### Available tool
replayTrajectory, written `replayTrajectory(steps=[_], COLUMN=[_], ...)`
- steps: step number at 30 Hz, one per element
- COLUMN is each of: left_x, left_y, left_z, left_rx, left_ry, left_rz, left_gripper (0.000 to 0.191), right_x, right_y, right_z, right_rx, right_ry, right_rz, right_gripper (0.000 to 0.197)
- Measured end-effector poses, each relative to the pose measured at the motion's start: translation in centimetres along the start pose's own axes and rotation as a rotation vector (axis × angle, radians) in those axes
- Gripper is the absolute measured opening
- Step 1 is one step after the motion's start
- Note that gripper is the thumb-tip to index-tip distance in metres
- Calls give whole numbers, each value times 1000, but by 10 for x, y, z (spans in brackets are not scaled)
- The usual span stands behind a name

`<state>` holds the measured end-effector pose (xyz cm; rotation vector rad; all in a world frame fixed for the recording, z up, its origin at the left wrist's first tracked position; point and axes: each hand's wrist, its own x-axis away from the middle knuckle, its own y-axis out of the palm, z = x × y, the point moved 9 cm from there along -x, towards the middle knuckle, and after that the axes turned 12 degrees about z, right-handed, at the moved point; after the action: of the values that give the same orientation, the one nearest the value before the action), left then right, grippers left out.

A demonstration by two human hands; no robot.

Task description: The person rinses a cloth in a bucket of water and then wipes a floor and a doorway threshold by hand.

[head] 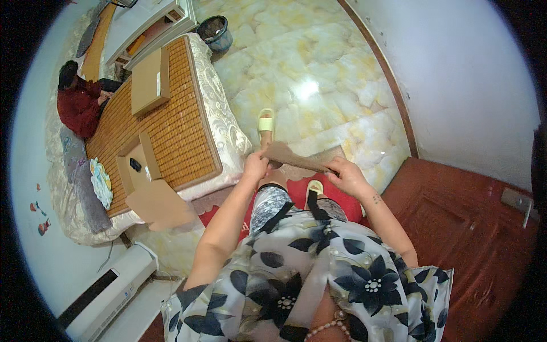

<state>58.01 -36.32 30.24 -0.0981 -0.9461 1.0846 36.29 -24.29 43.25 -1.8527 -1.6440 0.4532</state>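
Note:
A brown piece of fabric is stretched between my two hands, in front of my legs. My left hand is closed on its left end, and my right hand grips the right end. Its exact kind cannot be told. To the left, an open cardboard box with a small black object inside rests on the bed's woven mat. A second cardboard box, closed, lies farther up the mat.
Someone in a dark red top sits on the sofa-like bed at left. A waste bin stands on the tiled floor beyond the bed. A reddish-brown door is at my right, a white air conditioner at lower left.

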Motion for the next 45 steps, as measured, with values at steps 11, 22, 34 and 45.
replayTrajectory(steps=[11, 22, 34, 45], left_x=[-348, -566, -698, -838], left_y=[-27, 9, 92, -16], left_z=[45, -58, -109, -86], left_rx=[-36, -721, -683, -433], left_ry=[59, 215, -66, -374], left_rz=[79, 283, 583, 1029], left_gripper=[38, 69, 65, 73], right_x=[-270, -398, -437, -452], right_y=[121, 323, 317, 350], right_z=[84, 175, 447, 520], right_rx=[-92, -311, 11, 182], right_ry=[231, 71, 130, 102], right_rz=[99, -273, -257, -284], right_gripper=[25, 30, 30, 31])
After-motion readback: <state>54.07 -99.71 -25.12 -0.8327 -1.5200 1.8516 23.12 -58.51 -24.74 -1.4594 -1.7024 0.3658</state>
